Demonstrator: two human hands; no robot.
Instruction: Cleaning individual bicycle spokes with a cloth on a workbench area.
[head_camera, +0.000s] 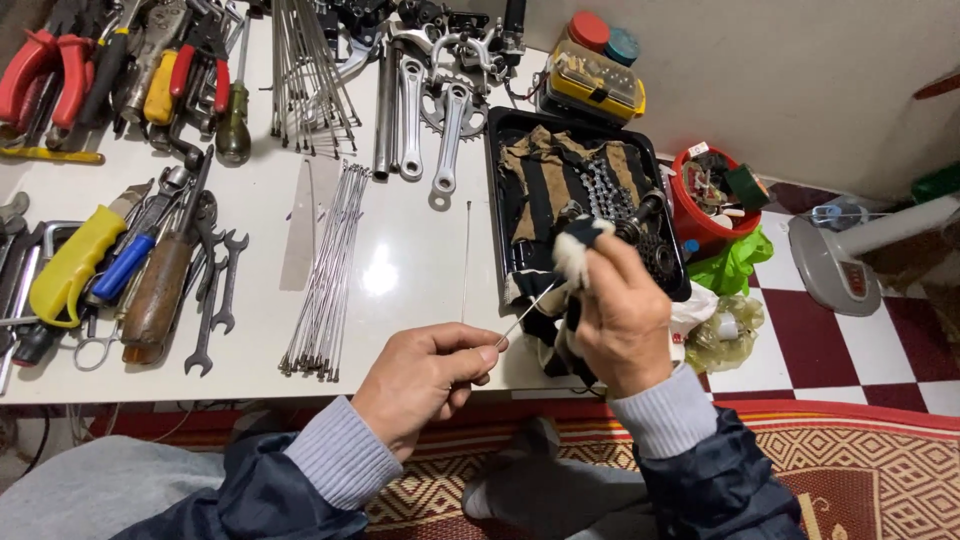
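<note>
The far end of the thin spoke (527, 315) is disappearing inside the white rag (575, 255), so its tip cannot be seen. The right hand (620, 315) is covering part of that rag and also the near edge of the black tray (500, 200). The fingertips of the left hand (425, 375) are hiding the near end of the spoke. The red-handled pliers (40, 70) are being cut off by the left and top edges. The contents of the red bucket (705, 195) are too small to tell.

Spanners (215, 300), crank arms (430, 120), red bucket (700, 225), white fan (850, 255).
</note>
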